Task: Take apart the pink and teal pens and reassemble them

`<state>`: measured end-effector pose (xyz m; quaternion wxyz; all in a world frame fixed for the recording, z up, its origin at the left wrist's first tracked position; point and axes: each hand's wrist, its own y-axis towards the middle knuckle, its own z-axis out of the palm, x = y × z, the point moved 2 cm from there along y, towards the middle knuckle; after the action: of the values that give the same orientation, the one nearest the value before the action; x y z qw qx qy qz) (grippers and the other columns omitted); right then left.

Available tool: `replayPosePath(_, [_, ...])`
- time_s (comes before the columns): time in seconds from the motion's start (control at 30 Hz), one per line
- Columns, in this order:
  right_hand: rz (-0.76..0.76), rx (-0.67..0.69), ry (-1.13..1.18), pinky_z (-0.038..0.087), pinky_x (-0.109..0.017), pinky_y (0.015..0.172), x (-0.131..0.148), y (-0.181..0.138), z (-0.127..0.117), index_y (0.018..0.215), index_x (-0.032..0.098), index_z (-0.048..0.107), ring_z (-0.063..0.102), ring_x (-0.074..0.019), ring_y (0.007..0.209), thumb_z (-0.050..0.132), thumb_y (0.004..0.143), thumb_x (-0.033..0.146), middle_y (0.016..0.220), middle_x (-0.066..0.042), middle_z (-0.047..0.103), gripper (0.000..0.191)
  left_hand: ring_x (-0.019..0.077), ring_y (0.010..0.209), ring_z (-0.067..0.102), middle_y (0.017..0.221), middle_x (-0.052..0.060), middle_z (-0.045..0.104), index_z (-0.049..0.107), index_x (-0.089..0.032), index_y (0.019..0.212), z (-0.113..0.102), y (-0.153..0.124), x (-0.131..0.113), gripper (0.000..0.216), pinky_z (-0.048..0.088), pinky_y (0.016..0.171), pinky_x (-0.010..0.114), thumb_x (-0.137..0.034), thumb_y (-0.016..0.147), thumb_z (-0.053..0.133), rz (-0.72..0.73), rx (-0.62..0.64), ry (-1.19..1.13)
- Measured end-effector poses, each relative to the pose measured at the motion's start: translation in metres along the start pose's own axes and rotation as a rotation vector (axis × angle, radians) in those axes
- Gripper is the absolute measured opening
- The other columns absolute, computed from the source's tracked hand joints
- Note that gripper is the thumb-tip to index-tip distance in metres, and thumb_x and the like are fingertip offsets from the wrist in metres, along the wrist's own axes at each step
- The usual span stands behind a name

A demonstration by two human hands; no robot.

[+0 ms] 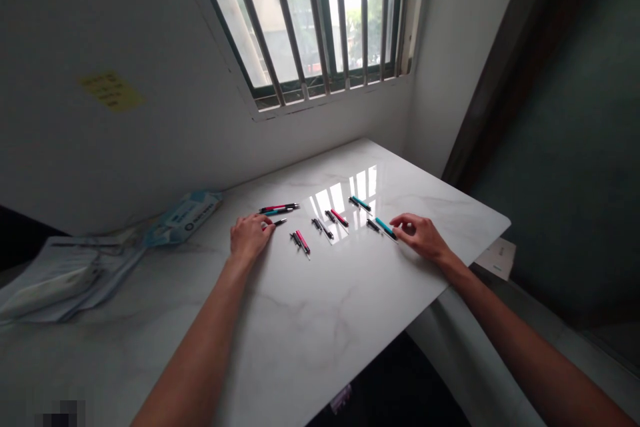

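My left hand (249, 237) rests at the left of the pens, its fingers closed on a pen (280, 221) whose dark tip pokes out to the right. Just beyond it lie several assembled pens (280, 207), red and teal. On the right, my right hand (419, 235) has thumb and fingers curled at the near end of a teal pen barrel (385, 227). Beside that barrel is a black pen part (373, 225). Between my hands lie separated pens: a pink barrel (303, 241), a grey barrel (325, 229), a red barrel (339, 217) and another teal barrel (361, 203), with black parts and thin refills alongside.
The white marbled table (320, 320) runs to a corner at the right. A blue packet (185, 219) and papers in plastic (70, 273) lie at the left. A barred window (320, 27) is above, and a pale box (496, 259) is below the right edge.
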<state>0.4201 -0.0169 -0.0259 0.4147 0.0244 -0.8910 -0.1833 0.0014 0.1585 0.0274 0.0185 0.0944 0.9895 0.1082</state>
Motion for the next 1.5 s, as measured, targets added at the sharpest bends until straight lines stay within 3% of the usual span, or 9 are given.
replayPosePath(0.13, [0.048,-0.027,0.005,0.050,-0.032,0.070,-0.004,-0.001,-0.001,0.098,0.022,0.079,0.065,-0.0193,0.070,0.065,0.090,0.040,0.086,-0.004,0.076,0.024,0.0296,0.095,0.072,0.101,0.009,0.080,0.073,-0.023,0.103,-0.013,-0.025,-0.002,0.024,0.050,0.085,0.036,-0.040,0.095,0.058,-0.099,-0.057,-0.198])
replayPosePath(0.3, [0.049,-0.015,-0.024,0.049,-0.032,0.071,-0.007,-0.003,0.001,0.099,0.022,0.079,0.064,-0.0186,0.070,0.064,0.091,0.042,0.087,-0.003,0.076,0.026,0.0237,0.093,0.074,0.097,0.004,0.077,0.065,-0.024,0.108,-0.033,-0.082,-0.023,0.022,0.053,0.084,0.031,-0.037,0.095,0.054,0.015,-0.224,-0.526])
replayPosePath(0.47, [0.021,-0.099,-0.091,0.049,-0.033,0.075,-0.005,-0.006,0.000,0.093,0.022,0.077,0.066,-0.0222,0.079,0.063,0.093,0.050,0.094,-0.006,0.077,0.032,0.0201,0.080,0.069,0.094,0.004,0.073,0.064,-0.023,0.107,-0.027,-0.122,-0.026,0.020,0.052,0.079,0.030,-0.034,0.096,0.051,0.026,-0.283,-0.618])
replayPosePath(0.67, [0.107,-0.293,-0.063,0.040,-0.031,0.068,0.032,-0.010,0.016,0.069,0.021,0.059,0.056,-0.0191,0.065,0.047,0.101,0.064,0.067,-0.002,0.063,0.055,0.0160,0.074,0.068,0.098,0.001,0.073,0.064,-0.025,0.110,-0.018,-0.129,-0.032,0.019,0.050,0.075,0.027,-0.038,0.099,0.057,0.076,-0.223,-0.676])
replayPosePath(0.83, [-0.041,-0.150,0.031,0.028,-0.028,0.058,0.109,0.008,0.075,0.062,0.022,0.044,0.042,-0.0141,0.055,0.045,0.101,0.066,0.056,0.003,0.045,0.059,0.0147,0.070,0.065,0.095,0.001,0.072,0.066,-0.024,0.104,-0.015,-0.135,-0.041,0.016,0.049,0.074,0.027,-0.039,0.099,0.063,0.183,-0.223,-0.720])
replayPosePath(1.03, [-0.223,0.175,0.048,0.023,-0.030,0.058,0.183,0.050,0.162,0.052,0.020,0.047,0.039,-0.0122,0.052,0.044,0.101,0.070,0.051,0.002,0.043,0.070,0.0174,0.075,0.065,0.089,0.003,0.072,0.071,-0.023,0.102,-0.017,-0.135,-0.036,0.021,0.046,0.073,0.027,-0.040,0.102,0.060,0.228,-0.280,-0.654])
replayPosePath(1.27, [-0.277,0.181,0.348,0.027,-0.028,0.058,0.180,0.054,0.190,0.059,0.020,0.044,0.040,-0.0114,0.055,0.043,0.103,0.061,0.055,0.003,0.038,0.060,0.0213,0.090,0.071,0.103,0.006,0.080,0.077,-0.024,0.110,-0.017,-0.133,-0.033,0.026,0.045,0.078,0.027,-0.041,0.103,0.058,0.206,-0.243,-0.639])
replayPosePath(1.4, [-0.256,0.124,0.404,0.028,-0.028,0.058,0.169,0.050,0.185,0.062,0.021,0.038,0.036,-0.0115,0.057,0.051,0.100,0.060,0.058,0.005,0.036,0.056,0.0188,0.072,0.068,0.083,0.005,0.077,0.078,-0.023,0.109,-0.013,-0.133,-0.039,0.036,0.041,0.068,0.027,-0.048,0.104,0.052,0.146,-0.138,-0.698])
replayPosePath(1.5, [-0.226,0.148,0.497,0.031,-0.028,0.059,0.170,0.051,0.185,0.066,0.021,0.047,0.040,-0.0121,0.059,0.059,0.095,0.065,0.061,0.005,0.044,0.053,0.0165,0.062,0.061,0.070,0.002,0.069,0.076,-0.022,0.107,-0.012,-0.133,-0.038,0.041,0.038,0.063,0.026,-0.052,0.104,0.049,0.118,-0.119,-0.744])
